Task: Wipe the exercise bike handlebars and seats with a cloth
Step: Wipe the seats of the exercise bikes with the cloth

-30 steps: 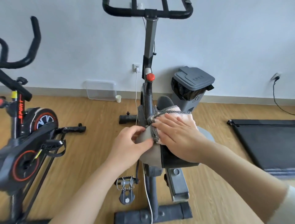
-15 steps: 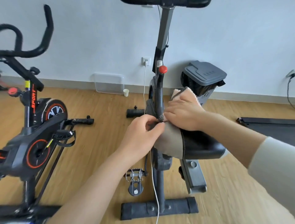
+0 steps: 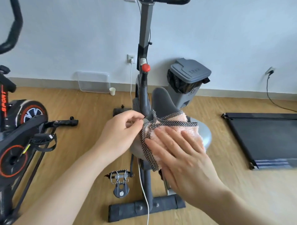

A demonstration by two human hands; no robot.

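Observation:
A grey exercise bike stands in front of me, and its seat (image 3: pixel 162 102) points its narrow nose away from me. A pink fluffy cloth (image 3: pixel 181 128) with a black-and-white woven edge lies over the wide rear of the seat. My right hand (image 3: pixel 181 152) presses flat on the cloth with straight fingers. My left hand (image 3: pixel 122 133) is curled at the seat's left side and pinches the cloth's edge. The bike's black handlebars (image 3: pixel 168 1) are cut off at the top of the frame.
A second black and red bike (image 3: pixel 22 128) stands at the left, its handlebar (image 3: pixel 14 27) high up. A grey lidded bin (image 3: pixel 188 80), a clear tray (image 3: pixel 94 81) and a paper cup (image 3: pixel 112 91) stand by the wall. A treadmill (image 3: pixel 263 138) lies at the right.
My right hand has drawn the cloth back from the seat's nose onto its wide rear and now lies flat. My left hand stays at the seat's left edge.

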